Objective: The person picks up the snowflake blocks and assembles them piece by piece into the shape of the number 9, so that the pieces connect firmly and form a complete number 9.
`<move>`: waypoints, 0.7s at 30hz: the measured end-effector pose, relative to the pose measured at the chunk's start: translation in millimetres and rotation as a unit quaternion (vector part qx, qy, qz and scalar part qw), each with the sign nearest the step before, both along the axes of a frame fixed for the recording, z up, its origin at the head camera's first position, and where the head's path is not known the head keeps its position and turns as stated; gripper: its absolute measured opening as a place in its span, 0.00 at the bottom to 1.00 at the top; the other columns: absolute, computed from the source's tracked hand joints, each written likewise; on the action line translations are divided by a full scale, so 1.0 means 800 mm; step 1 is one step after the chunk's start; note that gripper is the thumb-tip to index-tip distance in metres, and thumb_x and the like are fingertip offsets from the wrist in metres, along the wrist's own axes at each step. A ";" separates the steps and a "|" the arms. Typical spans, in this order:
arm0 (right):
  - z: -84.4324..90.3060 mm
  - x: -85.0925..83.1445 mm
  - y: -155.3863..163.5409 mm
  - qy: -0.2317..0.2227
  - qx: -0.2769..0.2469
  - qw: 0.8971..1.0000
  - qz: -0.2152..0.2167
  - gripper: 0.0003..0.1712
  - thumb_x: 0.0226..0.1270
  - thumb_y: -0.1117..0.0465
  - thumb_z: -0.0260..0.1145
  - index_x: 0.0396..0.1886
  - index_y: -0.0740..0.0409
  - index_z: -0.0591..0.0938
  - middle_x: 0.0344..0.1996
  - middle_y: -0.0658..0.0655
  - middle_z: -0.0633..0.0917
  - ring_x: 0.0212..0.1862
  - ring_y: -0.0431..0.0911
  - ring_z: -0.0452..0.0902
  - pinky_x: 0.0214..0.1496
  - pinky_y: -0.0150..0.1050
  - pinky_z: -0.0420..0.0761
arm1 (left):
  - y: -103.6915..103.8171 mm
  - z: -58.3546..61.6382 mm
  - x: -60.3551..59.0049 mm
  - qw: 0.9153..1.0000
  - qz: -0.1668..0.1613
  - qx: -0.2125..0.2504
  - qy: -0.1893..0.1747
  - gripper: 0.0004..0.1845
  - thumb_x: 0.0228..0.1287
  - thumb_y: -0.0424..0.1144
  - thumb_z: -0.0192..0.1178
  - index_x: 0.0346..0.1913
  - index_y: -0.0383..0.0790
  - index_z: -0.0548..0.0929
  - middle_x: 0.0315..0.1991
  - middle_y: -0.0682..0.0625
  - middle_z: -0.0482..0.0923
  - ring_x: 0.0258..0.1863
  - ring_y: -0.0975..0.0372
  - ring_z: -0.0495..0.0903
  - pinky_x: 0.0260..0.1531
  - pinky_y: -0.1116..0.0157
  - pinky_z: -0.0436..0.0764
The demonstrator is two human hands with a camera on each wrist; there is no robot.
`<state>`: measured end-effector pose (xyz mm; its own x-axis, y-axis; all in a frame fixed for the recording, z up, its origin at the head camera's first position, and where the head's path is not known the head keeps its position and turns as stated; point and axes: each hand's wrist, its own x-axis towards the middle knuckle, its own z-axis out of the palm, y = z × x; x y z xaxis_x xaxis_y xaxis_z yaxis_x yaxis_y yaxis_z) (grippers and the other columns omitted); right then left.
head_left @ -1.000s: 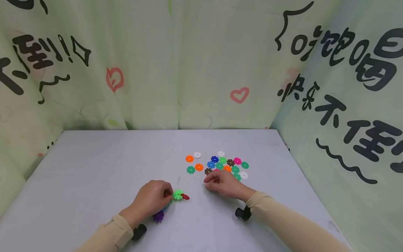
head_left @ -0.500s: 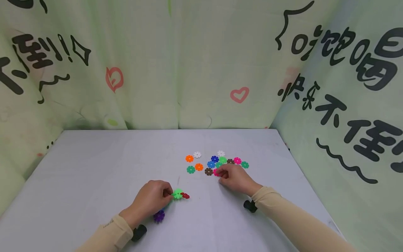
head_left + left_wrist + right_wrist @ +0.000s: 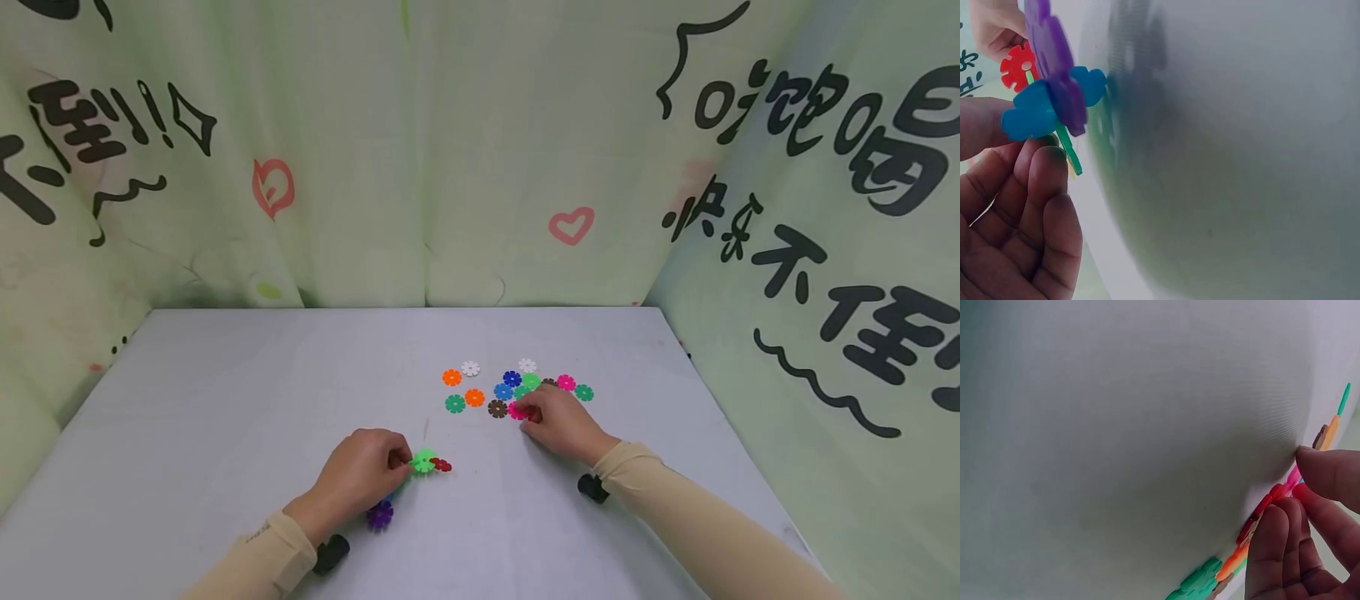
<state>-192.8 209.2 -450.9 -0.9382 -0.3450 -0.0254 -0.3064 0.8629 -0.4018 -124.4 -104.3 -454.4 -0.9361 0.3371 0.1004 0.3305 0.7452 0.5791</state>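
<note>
My left hand pinches a joined cluster of plastic snowflake discs between thumb and fingertips. In the left wrist view, a purple disc and a blue disc are slotted together, with a green disc edge-on by the fingertips and a red disc behind. My right hand reaches down at the front of the loose discs. Its thumb and index finger are apart, a pink disc showing between them, and its other fingertips overlap a red disc in the right wrist view.
Several loose discs lie flat on the white table, among them an orange disc, a brown disc and a white disc. A printed curtain stands behind the table's far edge and along both sides.
My right hand has moved right and away from me, from the near edge of the loose discs in among them. The left hand stays put, still holding the joined discs.
</note>
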 end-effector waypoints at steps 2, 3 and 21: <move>-0.001 -0.001 0.000 -0.002 -0.002 1.000 -0.001 0.15 0.58 0.65 0.76 0.46 0.55 0.88 0.31 0.44 0.78 0.35 0.40 0.73 0.37 0.34 0.77 | 0.000 0.001 0.000 1.000 0.000 0.001 0.000 0.09 0.54 0.34 0.73 0.25 0.49 0.84 0.20 0.64 0.72 0.20 0.68 0.69 0.25 0.69 0.73; -0.001 -0.002 0.001 -0.003 -0.006 1.000 0.000 0.14 0.58 0.66 0.76 0.45 0.55 0.88 0.30 0.44 0.78 0.35 0.40 0.73 0.37 0.34 0.78 | 0.000 0.001 0.000 1.000 0.000 0.001 0.000 0.09 0.54 0.34 0.73 0.25 0.49 0.84 0.20 0.64 0.72 0.20 0.68 0.69 0.25 0.69 0.73; 0.003 -0.005 0.000 -0.036 -0.008 0.999 -0.013 0.14 0.55 0.63 0.78 0.41 0.53 0.85 0.30 0.46 0.77 0.36 0.42 0.74 0.37 0.34 0.78 | 0.001 0.002 0.000 1.000 0.004 0.003 -0.006 0.09 0.54 0.34 0.73 0.25 0.49 0.83 0.19 0.63 0.72 0.20 0.67 0.69 0.25 0.68 0.73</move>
